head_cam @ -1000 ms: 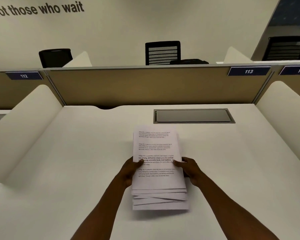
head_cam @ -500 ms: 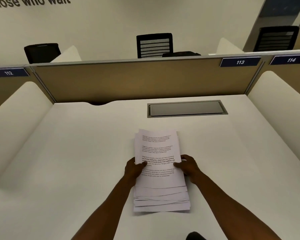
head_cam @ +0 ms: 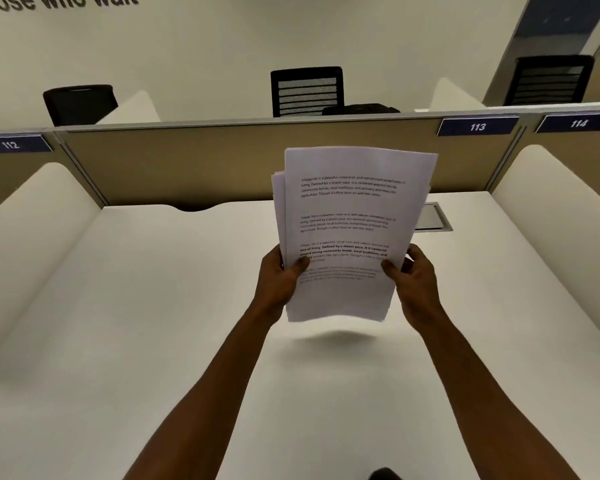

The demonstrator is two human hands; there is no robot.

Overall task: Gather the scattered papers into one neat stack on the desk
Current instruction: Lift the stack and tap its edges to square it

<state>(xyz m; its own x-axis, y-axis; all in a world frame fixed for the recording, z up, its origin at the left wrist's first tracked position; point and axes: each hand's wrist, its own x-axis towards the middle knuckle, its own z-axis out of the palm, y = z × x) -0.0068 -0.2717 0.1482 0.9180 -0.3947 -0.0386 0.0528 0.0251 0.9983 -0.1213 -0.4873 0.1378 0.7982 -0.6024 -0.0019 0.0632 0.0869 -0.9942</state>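
Observation:
A stack of white printed papers (head_cam: 350, 216) is held upright in the air above the white desk (head_cam: 153, 323), its lower edge clear of the surface with a shadow beneath. My left hand (head_cam: 279, 278) grips the stack's left edge, thumb on the front page. My right hand (head_cam: 413, 275) grips the right edge the same way. The sheets are roughly aligned, with a few edges poking out at the upper left. No loose sheets lie on the desk.
A tan partition (head_cam: 187, 168) closes the desk's far side, and white curved dividers (head_cam: 32, 237) stand at left and right. A grey cable hatch (head_cam: 433, 218) shows behind the papers. Black chairs (head_cam: 307, 91) stand beyond the partition.
The papers lay flat on the desk under both hands, fanned at the near end; now both hands have lifted them upright off the desk and the sheets are more even.

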